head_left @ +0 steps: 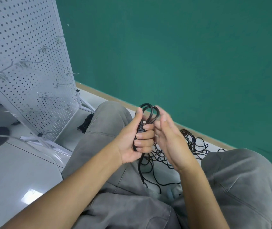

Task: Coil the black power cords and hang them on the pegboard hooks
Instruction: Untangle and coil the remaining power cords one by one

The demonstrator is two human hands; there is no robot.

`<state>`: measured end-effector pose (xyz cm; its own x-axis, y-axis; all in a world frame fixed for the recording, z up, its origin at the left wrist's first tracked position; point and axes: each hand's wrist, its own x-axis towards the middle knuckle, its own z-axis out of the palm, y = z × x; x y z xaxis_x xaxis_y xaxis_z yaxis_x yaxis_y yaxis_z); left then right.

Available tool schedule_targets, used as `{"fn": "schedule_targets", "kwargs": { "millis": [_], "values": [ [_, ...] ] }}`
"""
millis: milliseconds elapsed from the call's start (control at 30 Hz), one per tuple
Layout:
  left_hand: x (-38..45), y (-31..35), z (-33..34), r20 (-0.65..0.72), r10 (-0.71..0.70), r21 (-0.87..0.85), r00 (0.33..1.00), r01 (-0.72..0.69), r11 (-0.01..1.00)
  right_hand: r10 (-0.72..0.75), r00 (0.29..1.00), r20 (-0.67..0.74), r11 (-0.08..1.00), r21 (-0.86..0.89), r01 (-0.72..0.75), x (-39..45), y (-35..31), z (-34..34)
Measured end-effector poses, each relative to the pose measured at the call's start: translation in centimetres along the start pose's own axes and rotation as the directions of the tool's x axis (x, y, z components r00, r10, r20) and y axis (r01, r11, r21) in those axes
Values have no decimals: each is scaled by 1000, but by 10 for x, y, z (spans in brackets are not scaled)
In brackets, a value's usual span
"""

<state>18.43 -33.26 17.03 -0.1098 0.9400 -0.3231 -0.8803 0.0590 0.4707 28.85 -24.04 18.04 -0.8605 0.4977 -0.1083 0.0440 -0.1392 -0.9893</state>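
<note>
Nearest, over the lap in grey trousers, the left hand point(137, 141) has its fingers point(146, 135) curled tight around a black rubber power cord point(149, 111), plug and first loops bunched in the fist. The right hand point(169, 138) sits just beside it, fingers relaxed and gripping nothing, blurred. Coiling looks barely begun: the cord's tail drops to a tangled heap of thin black cords point(191, 146) on the pale floor point(16, 171) by the green wall. Farther left, the white perforated metal pegboard point(24, 55) carries bare wire hooks point(49, 49); apparently nothing hangs there yet.
</note>
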Motion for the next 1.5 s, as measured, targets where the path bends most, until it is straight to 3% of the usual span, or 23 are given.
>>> {"fn": "schedule_targets", "kwargs": {
  "millis": [133, 267, 400, 500, 567, 667, 833, 967, 1100, 1267, 1500],
  "values": [
    [3, 16, -2, -146, 185, -9, 972, -188, 982, 122, 987, 102, 992, 6, -123, -3, 17, 11],
    [3, 35, -7, -263, 336, 65, 904, -331, 941, 292, 938, 189, 949, -181, -259, -7, 28, 19],
    [0, 55, -16, -384, 453, 114, 805, -445, 888, 258, 941, 218, 938, -289, -191, -11, 25, 20],
    [1, 64, -26, -460, 549, 354, 698, -423, 834, 214, 956, 200, 945, -292, -151, -13, 22, 15],
    [5, 63, -31, -443, 599, 505, 667, -367, 782, 167, 974, 152, 939, -326, -110, -13, 14, 14],
    [10, 54, -32, -371, 603, 609, 706, -305, 732, 46, 996, 82, 951, -310, -19, -13, -1, 9],
    [14, 30, -29, -156, 479, 680, 864, -258, 686, -79, 997, 20, 929, -360, 81, -18, -16, 3],
    [15, 9, -25, -28, 372, 713, 928, -243, 658, -138, 961, -240, 957, -282, 67, -14, -18, 1],
    [12, 0, -21, 78, 248, 739, 965, -224, 635, -161, 881, -446, 932, -362, -13, -12, -16, -9],
    [6, -7, -12, 133, 71, 704, 989, -145, 696, -151, 861, -485, 914, -400, -65, -15, -13, -17],
    [5, -2, -9, 28, 165, 512, 986, -156, 845, -114, 897, -428, 933, -355, -51, -15, -5, -23]
  ]
}}
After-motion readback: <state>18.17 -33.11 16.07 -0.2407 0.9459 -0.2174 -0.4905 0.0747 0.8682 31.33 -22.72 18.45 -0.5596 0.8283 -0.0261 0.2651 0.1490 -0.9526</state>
